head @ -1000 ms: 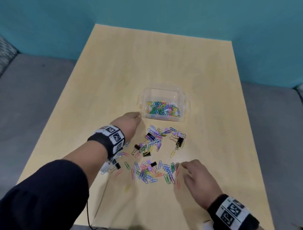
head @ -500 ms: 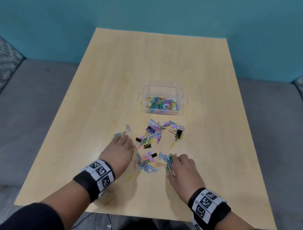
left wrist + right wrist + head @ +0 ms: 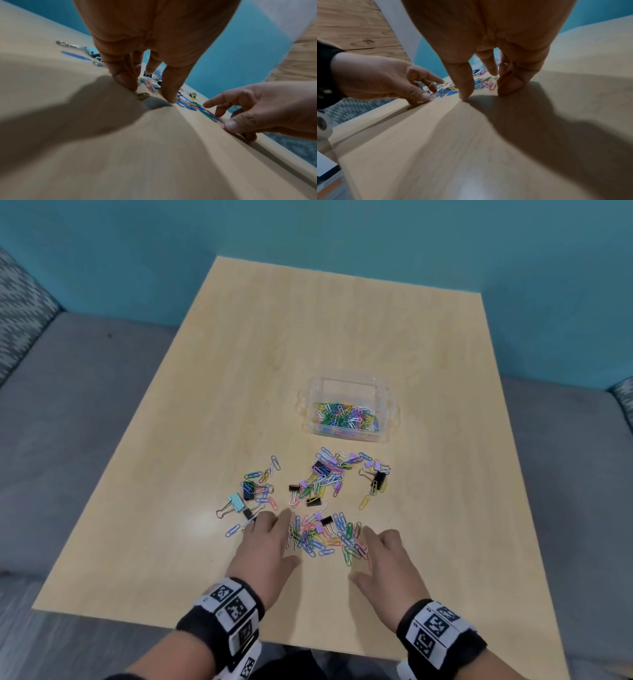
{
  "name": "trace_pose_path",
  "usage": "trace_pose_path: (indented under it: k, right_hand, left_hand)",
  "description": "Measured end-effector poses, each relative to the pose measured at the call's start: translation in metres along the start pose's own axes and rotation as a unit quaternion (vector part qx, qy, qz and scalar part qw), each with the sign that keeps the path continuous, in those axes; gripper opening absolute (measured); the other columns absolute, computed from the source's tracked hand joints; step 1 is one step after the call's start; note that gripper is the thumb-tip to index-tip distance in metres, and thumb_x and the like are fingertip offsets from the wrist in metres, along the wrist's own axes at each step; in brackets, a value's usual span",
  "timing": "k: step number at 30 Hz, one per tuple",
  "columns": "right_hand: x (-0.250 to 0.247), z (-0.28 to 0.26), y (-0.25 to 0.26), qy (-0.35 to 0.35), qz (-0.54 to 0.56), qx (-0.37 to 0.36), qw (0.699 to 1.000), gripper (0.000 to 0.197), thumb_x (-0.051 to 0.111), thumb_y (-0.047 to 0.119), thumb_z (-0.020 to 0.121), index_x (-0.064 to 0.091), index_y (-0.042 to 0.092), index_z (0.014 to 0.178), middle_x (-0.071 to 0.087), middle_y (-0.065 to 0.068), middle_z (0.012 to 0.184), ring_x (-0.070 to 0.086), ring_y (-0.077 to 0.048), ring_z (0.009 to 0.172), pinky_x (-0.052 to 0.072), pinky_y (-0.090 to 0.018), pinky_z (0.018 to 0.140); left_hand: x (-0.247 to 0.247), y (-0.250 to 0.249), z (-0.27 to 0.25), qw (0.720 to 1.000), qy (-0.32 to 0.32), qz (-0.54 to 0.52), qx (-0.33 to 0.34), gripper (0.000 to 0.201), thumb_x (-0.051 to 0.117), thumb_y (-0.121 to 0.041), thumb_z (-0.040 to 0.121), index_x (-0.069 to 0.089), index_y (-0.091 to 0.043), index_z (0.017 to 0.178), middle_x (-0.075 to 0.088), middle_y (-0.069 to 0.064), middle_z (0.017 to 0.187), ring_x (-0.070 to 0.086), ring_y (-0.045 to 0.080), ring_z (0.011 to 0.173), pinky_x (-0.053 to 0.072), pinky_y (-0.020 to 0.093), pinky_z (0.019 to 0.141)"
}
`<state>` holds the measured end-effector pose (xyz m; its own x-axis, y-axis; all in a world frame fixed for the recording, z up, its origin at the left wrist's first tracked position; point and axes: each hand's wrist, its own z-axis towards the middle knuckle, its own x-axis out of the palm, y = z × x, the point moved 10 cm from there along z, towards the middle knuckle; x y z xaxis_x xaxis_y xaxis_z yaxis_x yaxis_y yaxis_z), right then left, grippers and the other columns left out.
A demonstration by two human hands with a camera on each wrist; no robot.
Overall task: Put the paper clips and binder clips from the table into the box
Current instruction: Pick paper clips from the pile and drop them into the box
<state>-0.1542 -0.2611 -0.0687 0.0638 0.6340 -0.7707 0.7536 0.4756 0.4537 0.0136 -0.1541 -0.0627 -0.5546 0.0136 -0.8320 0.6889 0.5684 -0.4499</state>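
Observation:
A clear plastic box stands mid-table, its floor covered with coloured paper clips. In front of it, loose paper clips and black binder clips lie scattered; a light blue binder clip is at the left. A denser pile of clips lies nearest me. My left hand and right hand rest palm down on either side of that pile, fingers spread, holding nothing. In the left wrist view my left hand has its fingertips on the wood beside a yellow paper clip. My right hand also touches the table with its fingertips.
The light wooden table runs back to a teal wall. Its near edge lies just below my wrists. Grey upholstered seating flanks the table on both sides.
My left hand has come back from the box to the left side of the near pile. My right hand has stayed at the pile's right side, and both now bracket it.

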Motion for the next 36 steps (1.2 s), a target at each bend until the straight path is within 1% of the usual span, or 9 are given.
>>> trace_pose_path:
  k: [2,5,10,13,15,18,24,29,36]
  right_hand:
    - [0.002,0.010,0.009,-0.010,-0.005,-0.014,1.000,0.074,0.067,0.034,0.081,0.026,0.027,0.142,0.031,0.004,0.115,0.044,-0.020,0.104,0.043,-0.027,0.089]
    - [0.000,0.027,0.024,-0.027,-0.025,-0.028,0.999,0.071,0.067,0.037,0.084,0.029,0.024,0.142,0.034,0.000,0.118,0.044,-0.023,0.108,0.044,-0.031,0.091]
    - [-0.002,0.046,0.036,-0.038,-0.046,-0.045,0.997,0.033,0.061,0.030,0.089,0.049,0.020,0.119,0.039,-0.002,0.108,0.046,-0.025,0.098,0.045,-0.035,0.078]
    - [-0.004,0.047,0.036,-0.037,-0.060,-0.064,0.995,0.012,0.055,0.020,0.092,0.050,0.015,0.103,0.040,-0.004,0.104,0.046,-0.026,0.085,0.039,-0.033,0.067]
    - [-0.003,0.046,0.037,-0.027,-0.076,-0.075,0.994,0.008,0.052,0.013,0.092,0.049,0.014,0.100,0.042,-0.005,0.104,0.046,-0.027,0.083,0.035,-0.033,0.066]
    - [-0.003,0.044,0.037,-0.010,-0.108,-0.083,0.991,0.013,0.049,0.006,0.089,0.048,0.014,0.099,0.043,-0.006,0.105,0.045,-0.027,0.083,0.032,-0.032,0.065]
    - [-0.014,0.046,0.027,-0.017,-0.077,-0.046,0.996,0.009,0.046,0.005,0.090,0.049,0.013,0.093,0.037,0.001,0.091,0.037,-0.022,0.071,0.028,-0.030,0.061]
    - [-0.025,0.046,0.022,-0.016,-0.021,-0.041,0.999,0.011,0.041,0.007,0.090,0.050,0.012,0.087,0.045,-0.003,0.092,0.047,-0.025,0.074,0.043,-0.036,0.066]
    - [-0.037,0.047,0.011,-0.017,0.066,-0.031,0.997,0.013,0.047,0.013,0.091,0.053,0.020,0.081,0.049,0.002,0.090,0.047,-0.017,0.074,0.032,-0.024,0.060]
  left_hand:
    - [0.001,0.002,0.012,1.000,-0.008,-0.024,-0.010,0.075,0.071,-0.038,0.076,0.030,-0.027,0.139,0.032,-0.005,0.105,0.038,0.018,0.099,0.041,0.030,0.087]
    - [0.005,-0.003,0.024,1.000,0.001,-0.006,0.004,0.064,0.073,-0.037,0.075,0.044,-0.024,0.130,0.035,-0.003,0.104,0.040,0.019,0.096,0.042,0.032,0.085]
    - [0.005,-0.010,0.033,0.999,-0.018,0.002,0.027,0.034,0.070,-0.025,0.078,0.061,-0.015,0.110,0.044,0.002,0.103,0.047,0.024,0.091,0.043,0.033,0.078]
    - [0.005,-0.011,0.031,0.998,-0.033,0.009,0.046,0.024,0.068,-0.016,0.080,0.065,-0.013,0.104,0.050,0.005,0.101,0.052,0.027,0.084,0.044,0.034,0.070]
    - [0.007,-0.010,0.029,0.998,-0.029,0.031,0.047,0.015,0.068,-0.009,0.077,0.064,-0.012,0.091,0.049,0.004,0.094,0.051,0.025,0.071,0.043,0.034,0.058]
    - [0.011,-0.015,0.028,0.993,-0.017,0.104,0.059,0.029,0.067,0.011,0.057,0.055,-0.012,0.071,0.046,0.003,0.077,0.033,0.019,0.052,0.026,0.030,0.043]
    - [0.001,-0.022,0.027,0.988,-0.030,0.138,0.067,0.037,0.068,0.011,0.047,0.047,-0.015,0.063,0.037,-0.001,0.065,0.022,0.016,0.052,0.017,0.027,0.044]
    - [0.002,-0.014,0.031,0.991,-0.019,0.120,0.048,0.037,0.068,0.008,0.050,0.045,-0.018,0.062,0.027,-0.007,0.065,0.022,0.016,0.048,0.006,0.025,0.043]
    - [-0.003,-0.010,0.032,0.997,0.006,0.070,0.020,0.028,0.063,0.002,0.062,0.044,-0.019,0.065,0.034,-0.005,0.063,0.034,0.024,0.047,0.024,0.025,0.042]
